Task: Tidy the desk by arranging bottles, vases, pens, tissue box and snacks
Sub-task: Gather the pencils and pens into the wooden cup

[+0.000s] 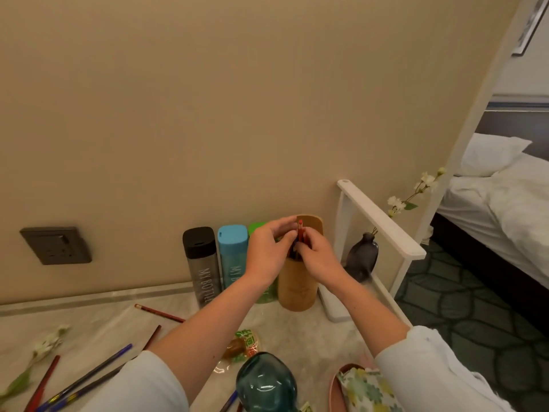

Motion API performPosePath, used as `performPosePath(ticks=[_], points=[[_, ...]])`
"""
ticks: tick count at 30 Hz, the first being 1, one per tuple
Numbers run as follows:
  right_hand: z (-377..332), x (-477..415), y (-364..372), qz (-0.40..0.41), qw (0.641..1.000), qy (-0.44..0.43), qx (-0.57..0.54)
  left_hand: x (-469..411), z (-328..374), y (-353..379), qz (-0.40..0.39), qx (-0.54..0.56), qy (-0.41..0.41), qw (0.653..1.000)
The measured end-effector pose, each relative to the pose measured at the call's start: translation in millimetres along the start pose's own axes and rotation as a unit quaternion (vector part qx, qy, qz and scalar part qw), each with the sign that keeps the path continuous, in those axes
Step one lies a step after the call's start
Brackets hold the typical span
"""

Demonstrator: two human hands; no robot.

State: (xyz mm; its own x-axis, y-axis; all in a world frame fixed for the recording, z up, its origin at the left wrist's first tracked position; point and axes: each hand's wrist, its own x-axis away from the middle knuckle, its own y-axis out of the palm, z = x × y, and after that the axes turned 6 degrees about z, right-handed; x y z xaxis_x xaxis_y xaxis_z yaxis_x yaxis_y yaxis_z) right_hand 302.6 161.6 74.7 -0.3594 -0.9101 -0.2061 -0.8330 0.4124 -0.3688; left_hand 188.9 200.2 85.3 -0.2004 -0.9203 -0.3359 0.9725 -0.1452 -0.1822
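A tan cylindrical pen holder (297, 288) stands against the wall, beside a black-capped bottle (202, 263), a blue-capped bottle (232, 257) and a green-capped bottle (257, 228). My left hand (266, 254) and my right hand (318, 255) meet over the holder's mouth, both pinching a bunch of red pencils (299, 234) that stands in it. Loose pencils (89, 379) lie on the desk at the lower left. A teal glass vase (266, 385) sits near the front edge, a wrapped snack (242, 346) behind it. A dark grey vase (362, 258) stands on the white rack.
A white rack (383, 224) stands at the desk's right end, with a flower sprig (416, 190) rising behind it. A flowered tissue box (367, 388) sits at the front right. A wall socket (56, 245) is at the left, a fallen flower stem (38, 355) below it. A bed (505, 197) lies to the right.
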Motion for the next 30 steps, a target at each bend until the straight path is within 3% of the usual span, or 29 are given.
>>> performPosePath(ticks=[5, 9, 15, 22, 26, 30], points=[[-6, 10, -5, 0.019, 0.999, -0.005, 0.034, 9, -2, -11, 0.005, -0.025, 0.009, 1.000], [-16, 26, 1, 0.066, 0.998, 0.002, -0.002, 30, 0, -30, 0.021, -0.007, 0.001, 1.000], [-37, 85, 24, 0.118, 0.985, -0.118, 0.036, 81, -17, -71, 0.024, 0.026, -0.042, 0.998], [-12, 146, 68, -0.085, 0.985, -0.088, 0.125, 160, -61, -114, 0.041, -0.038, -0.126, 0.990], [9, 172, 89, -0.190, 0.950, -0.118, 0.221, 208, -80, -126, 0.075, -0.074, -0.154, 0.983], [16, 188, 98, -0.262, 0.890, -0.191, 0.320, 242, -88, -132, 0.056, -0.145, -0.170, 0.973]])
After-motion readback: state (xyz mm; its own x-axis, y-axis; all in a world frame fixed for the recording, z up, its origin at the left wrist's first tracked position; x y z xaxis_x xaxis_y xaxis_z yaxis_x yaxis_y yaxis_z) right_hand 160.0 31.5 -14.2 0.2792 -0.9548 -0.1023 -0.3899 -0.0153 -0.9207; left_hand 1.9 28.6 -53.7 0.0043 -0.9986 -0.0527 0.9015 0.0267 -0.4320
